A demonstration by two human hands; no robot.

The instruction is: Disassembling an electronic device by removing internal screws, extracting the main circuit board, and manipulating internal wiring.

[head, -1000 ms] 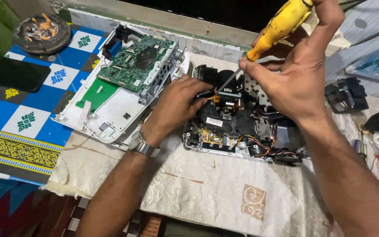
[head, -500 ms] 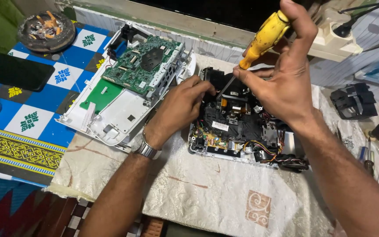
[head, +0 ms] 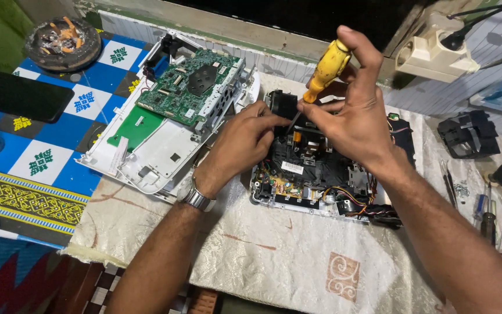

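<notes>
On the cream cloth point(head: 297, 273), an opened device chassis point(head: 321, 180) lies under both hands. Best practice, I judge: keep the driver upright and steady. The right hand point(head: 355, 125) grips the yellow screwdriver point(head: 326, 67), its tip among the fingertips; the left hand point(head: 242, 142) pinches beside the small black part point(head: 283, 104).
</notes>
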